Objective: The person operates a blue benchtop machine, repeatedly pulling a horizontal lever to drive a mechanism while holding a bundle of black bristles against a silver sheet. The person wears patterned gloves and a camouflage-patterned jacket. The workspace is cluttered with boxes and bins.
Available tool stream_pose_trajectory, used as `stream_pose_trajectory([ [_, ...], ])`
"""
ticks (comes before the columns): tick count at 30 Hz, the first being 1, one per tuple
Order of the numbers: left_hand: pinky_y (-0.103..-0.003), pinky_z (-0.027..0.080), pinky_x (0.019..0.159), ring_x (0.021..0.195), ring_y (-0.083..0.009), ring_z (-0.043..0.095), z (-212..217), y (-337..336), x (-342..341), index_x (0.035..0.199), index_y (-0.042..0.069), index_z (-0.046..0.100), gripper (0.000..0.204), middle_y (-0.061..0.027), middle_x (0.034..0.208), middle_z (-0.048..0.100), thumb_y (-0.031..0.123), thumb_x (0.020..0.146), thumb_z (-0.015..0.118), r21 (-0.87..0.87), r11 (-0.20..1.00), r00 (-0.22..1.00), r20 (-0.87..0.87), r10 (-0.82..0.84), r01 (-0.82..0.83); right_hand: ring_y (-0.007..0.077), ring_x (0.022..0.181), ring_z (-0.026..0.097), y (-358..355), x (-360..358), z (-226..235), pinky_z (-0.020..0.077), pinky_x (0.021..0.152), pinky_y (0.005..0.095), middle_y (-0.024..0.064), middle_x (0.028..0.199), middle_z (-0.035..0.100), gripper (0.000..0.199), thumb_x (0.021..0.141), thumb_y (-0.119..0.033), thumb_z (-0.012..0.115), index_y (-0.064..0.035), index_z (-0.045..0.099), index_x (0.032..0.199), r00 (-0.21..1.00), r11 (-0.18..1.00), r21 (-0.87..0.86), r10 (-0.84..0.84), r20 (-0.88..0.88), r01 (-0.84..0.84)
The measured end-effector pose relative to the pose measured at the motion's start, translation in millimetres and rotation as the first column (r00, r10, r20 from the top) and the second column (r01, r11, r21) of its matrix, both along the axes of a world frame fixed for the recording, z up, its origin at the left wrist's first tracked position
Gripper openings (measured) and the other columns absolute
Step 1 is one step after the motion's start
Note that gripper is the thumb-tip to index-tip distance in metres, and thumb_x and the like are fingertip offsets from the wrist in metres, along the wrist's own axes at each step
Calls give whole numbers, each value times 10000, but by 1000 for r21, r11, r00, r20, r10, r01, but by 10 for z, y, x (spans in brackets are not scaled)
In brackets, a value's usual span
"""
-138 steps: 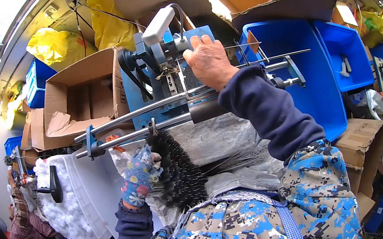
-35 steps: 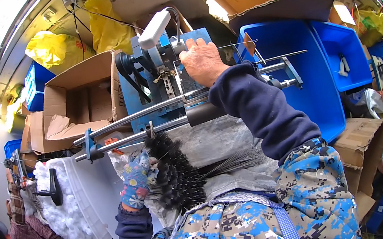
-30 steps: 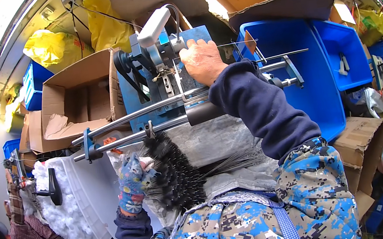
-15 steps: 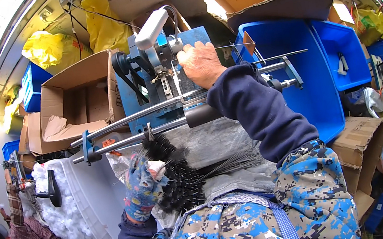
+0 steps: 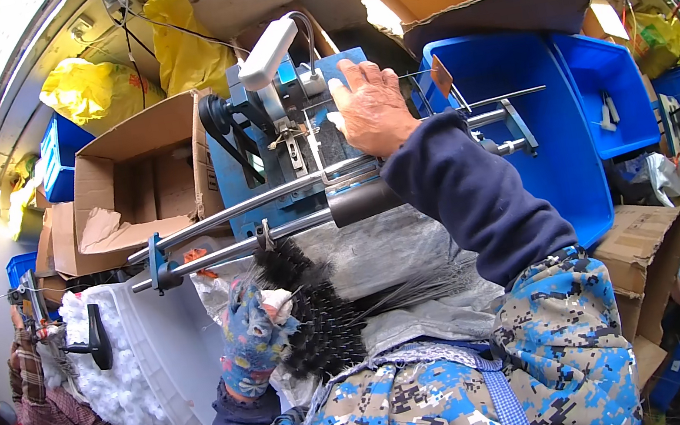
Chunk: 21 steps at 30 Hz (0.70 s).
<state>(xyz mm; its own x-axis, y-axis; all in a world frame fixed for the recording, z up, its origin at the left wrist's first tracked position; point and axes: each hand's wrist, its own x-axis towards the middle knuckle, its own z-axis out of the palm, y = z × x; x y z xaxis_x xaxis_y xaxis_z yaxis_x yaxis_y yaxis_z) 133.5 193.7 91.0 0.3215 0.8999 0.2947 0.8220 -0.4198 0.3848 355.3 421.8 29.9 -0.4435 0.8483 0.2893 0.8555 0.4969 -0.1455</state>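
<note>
My left hand (image 5: pixel 250 338), in a patterned blue glove, grips a black bristly brush (image 5: pixel 314 322) low in the middle, just below two steel rails (image 5: pixel 270 214). My right hand (image 5: pixel 372 107) is bare and rests flat, fingers spread, on the top part of a blue machine (image 5: pixel 295 149) with a white handle (image 5: pixel 268 52) and a black belt wheel (image 5: pixel 223 124). A grey sheet (image 5: pixel 401 265) lies under the rails beside the brush. My blue camouflage apron fills the lower edge.
An open cardboard box (image 5: pixel 138 185) stands left of the machine, blue plastic bins (image 5: pixel 546 120) to its right. A white tray of white fluff (image 5: pixel 130 367) sits lower left. Yellow bags (image 5: pixel 98 90) hang above. Other people are at both edges.
My left hand has lifted the brush a little closer to the rails. My right hand has stayed on the machine's top, shifting only slightly.
</note>
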Motion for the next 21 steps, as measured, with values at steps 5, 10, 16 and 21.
stream_pose_trajectory([
  [5,-416,473,723,736,-330,602,-155,-66,-60,910,73,640,269,-105,808,630,45,650,705,-151,982,987,91,130,-115,328,1104,402,-269,237,141,372,857,472,177,1243,366,548,727,-347,690,12,543,1113,1000,991,-130,28,-1,-28],
  [10,-446,456,772,757,-331,605,-97,36,133,886,86,649,244,-100,812,633,35,652,697,30,1000,1000,12,6,-6,318,1046,458,-314,117,159,435,784,441,167,1166,397,550,750,-330,670,25,518,1142,1000,966,-258,0,-27,-7],
  [16,-442,455,811,758,-338,605,-196,-104,-114,883,92,652,238,-106,804,630,30,657,692,9,994,994,23,111,-111,304,858,557,-379,-294,101,507,708,343,197,1011,492,623,770,-346,644,95,438,1160,995,983,-174,45,-87,-59],
  [21,-440,438,811,906,-343,576,-108,-79,-21,950,111,659,290,-127,922,617,74,667,708,-70,994,988,-133,77,-87,330,856,575,-398,-482,121,506,713,369,222,1012,503,610,785,-318,631,108,424,1169,987,959,-249,105,-122,-133],
])
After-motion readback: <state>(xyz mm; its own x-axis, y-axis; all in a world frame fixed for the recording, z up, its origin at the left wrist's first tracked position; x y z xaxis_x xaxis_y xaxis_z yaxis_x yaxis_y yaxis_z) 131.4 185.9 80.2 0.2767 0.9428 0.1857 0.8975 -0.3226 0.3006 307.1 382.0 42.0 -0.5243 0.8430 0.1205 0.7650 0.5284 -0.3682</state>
